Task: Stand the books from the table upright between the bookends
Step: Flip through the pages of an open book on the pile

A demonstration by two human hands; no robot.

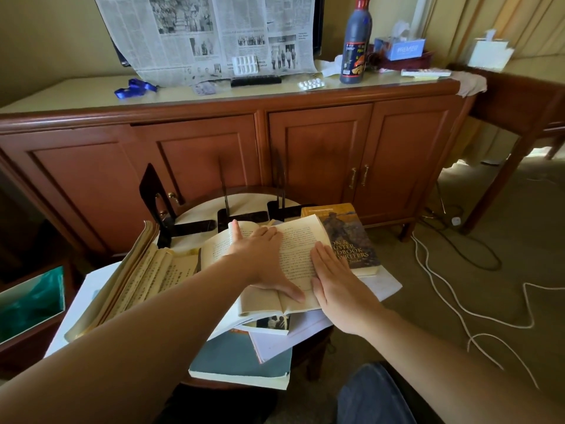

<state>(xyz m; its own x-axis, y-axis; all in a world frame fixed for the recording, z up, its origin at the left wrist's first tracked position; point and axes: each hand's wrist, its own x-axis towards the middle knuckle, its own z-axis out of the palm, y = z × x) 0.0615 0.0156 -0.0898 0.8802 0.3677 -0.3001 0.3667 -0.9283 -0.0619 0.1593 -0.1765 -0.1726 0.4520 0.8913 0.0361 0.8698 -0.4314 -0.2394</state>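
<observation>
Nearest you, a teal book [241, 359] lies flat at the near edge of the round table [244, 201], its corner hanging over the rim, with loose white sheets [275, 344] stacked on it. On top of that heap lies an open book [293, 255], pages up, and both your hands are on it. Your left hand [263, 261] lies flat across the middle of the pages, fingers straight and spread, thumb pointing toward you; it presses down and grips nothing. Your right hand [333, 280] rests flat on the right edge of the same page, fingers straight and together, also holding nothing. Left of the open book, a second, yellowed open book [137, 280] lies tilted, its near corner off the table. Just right of your right hand, a brown handbook [348, 240] lies flat, cover up, partly under the open book. Past the books, three black bookends [171, 206] stand upright at the far side of the table, with no book between them; every book lies flat. Beyond the table stands a wooden cabinet [321, 154]. On its top you see a blue ribbon [134, 88] at left, a newspaper [208, 35] propped up, pill blisters [311, 84], a dark bottle [356, 44] and a tissue box [400, 47] at right. White cords [458, 301] trail over the carpet on the right.
</observation>
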